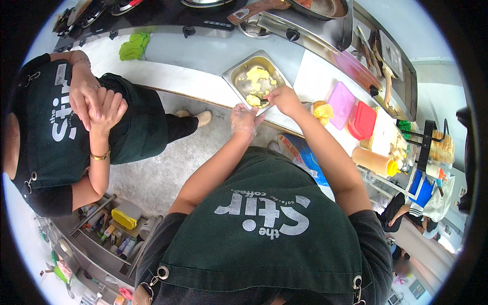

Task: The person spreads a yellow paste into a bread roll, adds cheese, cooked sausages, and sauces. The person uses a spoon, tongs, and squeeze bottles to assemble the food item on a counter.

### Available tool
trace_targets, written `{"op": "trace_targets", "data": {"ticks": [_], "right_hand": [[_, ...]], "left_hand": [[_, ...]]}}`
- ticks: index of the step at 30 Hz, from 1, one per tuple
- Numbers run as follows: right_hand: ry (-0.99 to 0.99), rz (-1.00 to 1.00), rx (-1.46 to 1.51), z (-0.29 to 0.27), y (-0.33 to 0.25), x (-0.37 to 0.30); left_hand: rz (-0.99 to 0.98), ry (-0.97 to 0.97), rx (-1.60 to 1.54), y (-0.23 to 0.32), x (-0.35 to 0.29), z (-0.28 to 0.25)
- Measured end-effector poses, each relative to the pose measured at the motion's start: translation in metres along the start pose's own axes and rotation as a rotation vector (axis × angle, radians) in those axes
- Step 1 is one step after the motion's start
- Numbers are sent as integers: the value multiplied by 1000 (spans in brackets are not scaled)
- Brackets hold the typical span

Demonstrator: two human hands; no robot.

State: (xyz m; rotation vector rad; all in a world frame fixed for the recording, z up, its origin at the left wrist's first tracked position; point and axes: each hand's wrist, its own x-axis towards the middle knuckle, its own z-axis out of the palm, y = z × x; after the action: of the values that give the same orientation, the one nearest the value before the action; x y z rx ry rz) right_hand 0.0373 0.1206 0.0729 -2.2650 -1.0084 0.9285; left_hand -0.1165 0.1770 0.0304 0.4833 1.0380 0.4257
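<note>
a metal tray (241,64) of yellow food (257,75) sits at the white worktop's (173,72) near edge. the gloved left hand (244,120) meets its near side; whether it grips, i cannot tell. the right hand (284,100) is clamped on a dark utensil (264,101). a green cloth (133,47) lies near the worktop's far edge, above grey floor (147,183).

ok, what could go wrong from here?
1. The metal pan sits close to the counter's front edge; if the gloved left hand at its near corner slips, it might slide or tip.
2. The right hand looks bare and grips the utensil close to the yellow food, so skin may touch it.
</note>
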Motion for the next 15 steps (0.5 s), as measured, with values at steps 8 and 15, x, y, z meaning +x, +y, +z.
{"op": "trace_targets", "data": {"ticks": [8,15], "right_hand": [[-69,309,661,-13,11,-1],[-38,253,867,-79,8,-35]], "left_hand": [[145,43,208,-10,3,-8],[880,236,852,-4,-15,-2]]}}
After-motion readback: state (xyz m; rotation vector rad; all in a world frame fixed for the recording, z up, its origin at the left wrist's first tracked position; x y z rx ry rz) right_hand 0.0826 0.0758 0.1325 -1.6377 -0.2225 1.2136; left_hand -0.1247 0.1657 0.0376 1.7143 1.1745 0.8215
